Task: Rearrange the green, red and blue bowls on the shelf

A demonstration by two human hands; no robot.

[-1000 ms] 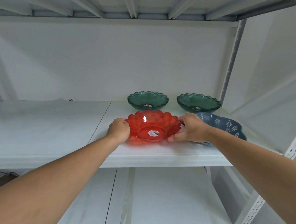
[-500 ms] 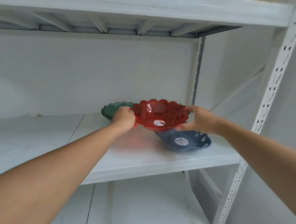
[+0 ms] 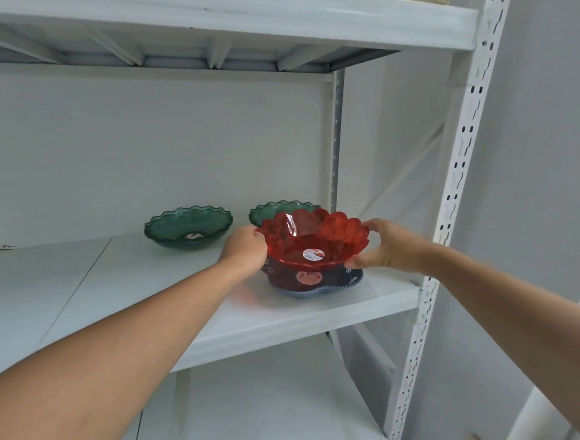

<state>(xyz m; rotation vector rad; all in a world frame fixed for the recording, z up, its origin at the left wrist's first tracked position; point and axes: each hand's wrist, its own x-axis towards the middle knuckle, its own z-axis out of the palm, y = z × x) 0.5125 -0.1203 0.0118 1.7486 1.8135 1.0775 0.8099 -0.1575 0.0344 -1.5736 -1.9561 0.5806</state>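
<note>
A clear red scalloped bowl (image 3: 312, 239) with a round sticker is held just above the blue flowered bowl (image 3: 324, 286), which rests on the white shelf (image 3: 150, 298) near its right front corner. My left hand (image 3: 246, 247) grips the red bowl's left rim and my right hand (image 3: 391, 247) grips its right rim. Whether the red bowl touches the blue one I cannot tell. One green wavy-edged bowl (image 3: 189, 227) sits at the back of the shelf, left of my hands. A second green bowl (image 3: 281, 209) stands behind the red one, mostly hidden.
A perforated white upright (image 3: 451, 191) frames the shelf's right side, close to my right hand. Another shelf board (image 3: 267, 18) hangs overhead with boxes on it, and a lower shelf (image 3: 260, 411) lies beneath. A small scrap (image 3: 7, 247) lies at the far left back.
Both hands lifted the red bowl off the shelf and carried it right, over the blue bowl, where it now sits lower. The view swung to the right.
</note>
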